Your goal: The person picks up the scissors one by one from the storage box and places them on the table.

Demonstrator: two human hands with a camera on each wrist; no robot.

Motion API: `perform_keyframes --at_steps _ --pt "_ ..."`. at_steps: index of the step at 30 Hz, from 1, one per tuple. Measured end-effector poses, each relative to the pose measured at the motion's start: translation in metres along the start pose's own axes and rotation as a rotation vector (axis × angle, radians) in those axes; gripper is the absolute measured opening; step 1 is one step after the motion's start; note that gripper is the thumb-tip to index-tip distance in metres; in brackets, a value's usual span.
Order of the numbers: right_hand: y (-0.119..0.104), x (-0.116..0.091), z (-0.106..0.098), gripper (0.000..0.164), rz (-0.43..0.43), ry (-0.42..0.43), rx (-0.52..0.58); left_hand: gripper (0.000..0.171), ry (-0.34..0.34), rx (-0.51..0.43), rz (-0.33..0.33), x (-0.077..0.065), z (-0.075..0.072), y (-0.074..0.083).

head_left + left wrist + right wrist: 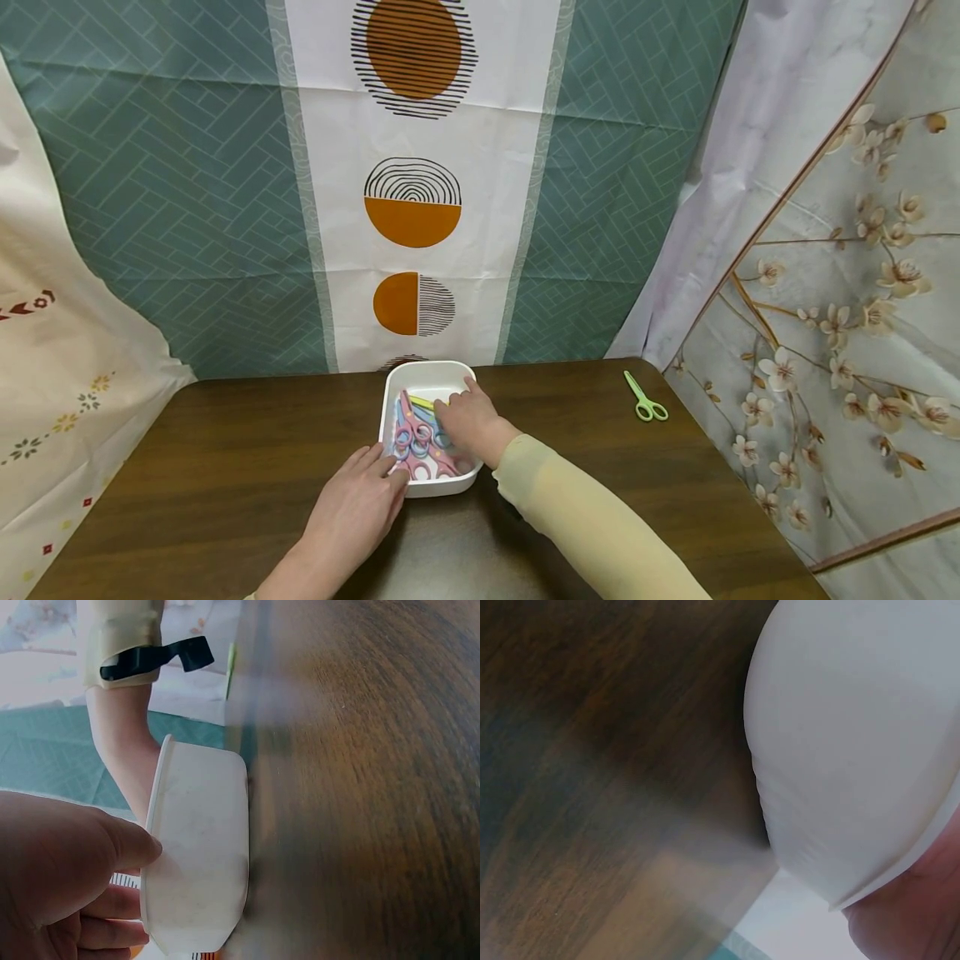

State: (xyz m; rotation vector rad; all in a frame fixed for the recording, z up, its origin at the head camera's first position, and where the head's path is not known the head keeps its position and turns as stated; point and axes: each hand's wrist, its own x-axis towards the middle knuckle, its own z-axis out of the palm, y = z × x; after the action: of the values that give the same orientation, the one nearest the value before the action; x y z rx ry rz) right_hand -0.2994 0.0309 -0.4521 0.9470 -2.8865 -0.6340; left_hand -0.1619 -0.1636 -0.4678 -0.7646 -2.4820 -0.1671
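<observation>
hands (354, 498) at tray rim (431, 491), scissors (422, 432) within — tabletop (225, 458) around

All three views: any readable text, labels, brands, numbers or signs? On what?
None readable.
White tray: no lettering seen on its visible outer walls.
Pink scissors in it: too small to tell.
Green scissors: too small to tell.
Black strap: too blurred to tell.
Hanging cloth: circles and lines only.
</observation>
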Motion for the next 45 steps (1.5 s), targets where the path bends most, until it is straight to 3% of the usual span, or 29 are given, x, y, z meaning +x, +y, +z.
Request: perform_keyframes --at_steps 4,11,18,26,36,45 --pt "0.0001 0.0008 0.0004 0.056 0.005 -0.002 0.018 0.014 0.000 0.004 0.001 0.0003 -0.0003 0.0006" --pt "0.0000 0.0020 0.0032 0.038 0.008 0.020 0.031 0.014 -0.005 0.002 -0.004 0.0003 -0.0002 0.0006" --pt "0.0004 0.0025 0.0019 0.044 0.012 0.025 0.070 0.014 -0.011 0.001 -0.010 0.0003 0.0002 0.0006" --pt "0.0017 0.0053 0.0007 0.042 0.003 -0.031 0.102 0.014 -0.032 -0.007 -0.022 0.0008 -0.0009 0.0007" --pt "0.0043 0.0074 -0.0025 0.044 0.009 -0.025 0.157 0.011 0.038 -0.010 0.027 0.0002 0.0001 -0.0003" --pt "0.0081 0.0064 -0.0057 0.049 0.006 -0.028 0.205 0.011 0.047 -0.019 0.026 -0.0002 0.0010 -0.0008"
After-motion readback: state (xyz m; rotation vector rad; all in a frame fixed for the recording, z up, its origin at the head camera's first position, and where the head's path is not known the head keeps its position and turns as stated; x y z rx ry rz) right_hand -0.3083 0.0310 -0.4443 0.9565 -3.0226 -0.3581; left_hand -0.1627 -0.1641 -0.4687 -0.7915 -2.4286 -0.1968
